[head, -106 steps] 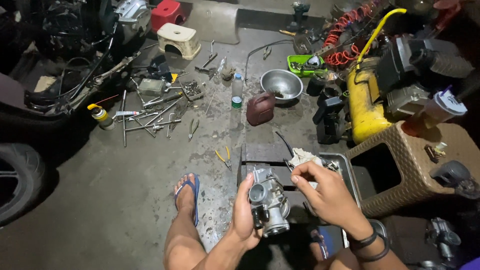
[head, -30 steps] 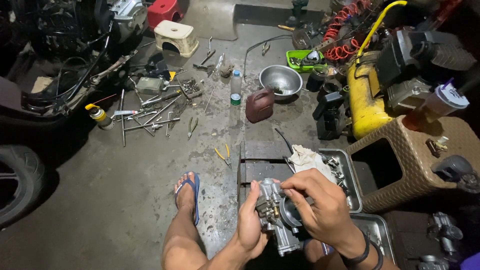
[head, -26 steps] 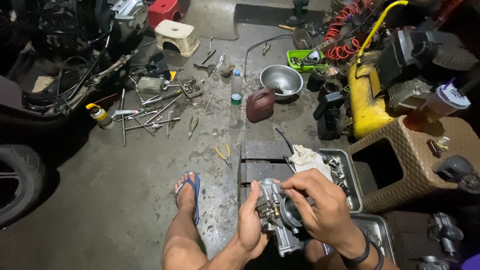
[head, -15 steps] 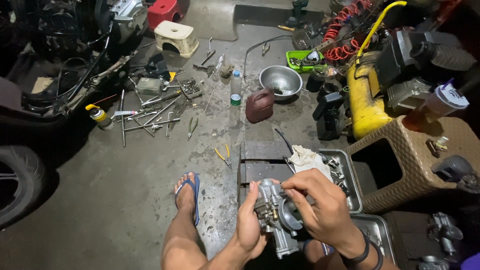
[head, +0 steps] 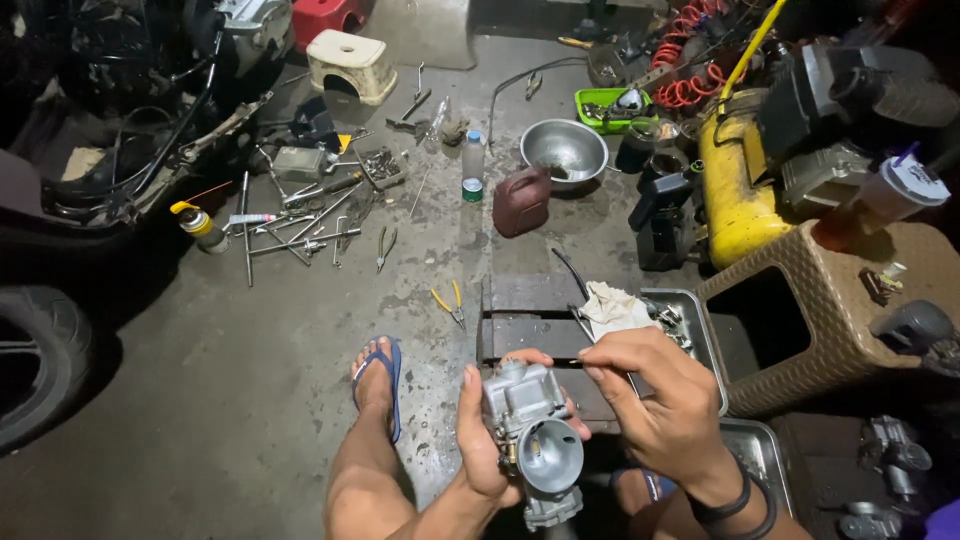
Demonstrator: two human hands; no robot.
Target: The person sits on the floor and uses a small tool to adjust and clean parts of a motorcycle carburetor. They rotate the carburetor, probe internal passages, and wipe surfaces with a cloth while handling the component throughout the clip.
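Person squatting on the concrete floor (head: 250, 400), working a carburetor (head: 528, 432) held up in front of the knees, above the near edge of a wooden board (head: 530, 320).

Left hand (head: 485, 440) wraps the carb body from the left side, thumb up along the casting, fingers curled round behind. It's a firm clamp, probably to keep the bore facing up toward the eyes. Right hand (head: 655, 400) sits at the carb's upper right; fingertips pressed together on the top of the body. Can't tell whether they're pinching a small part or just the casting.

A crumpled rag (head: 612, 305) lies at the board's far right corner, touching a metal tray (head: 700, 330) of small hardware just beside it, so loose bits stay within arm's reach. A second tray (head: 760, 460) sits nearer, by the right wrist.

Yellow-handled pliers (head: 448, 303) lie on the floor just off the board's left edge. Further out: a scatter of wrenches (head: 300, 225), spray can (head: 198, 225), dark red jug (head: 520, 200), steel bowl (head: 563, 152), plastic bottle (head: 472, 165). Yellow compressor tank (head: 735, 190) and a woven stool (head: 830, 300) sit on the right.

Left foot in a blue flip-flop (head: 378, 385), planted beside the board.
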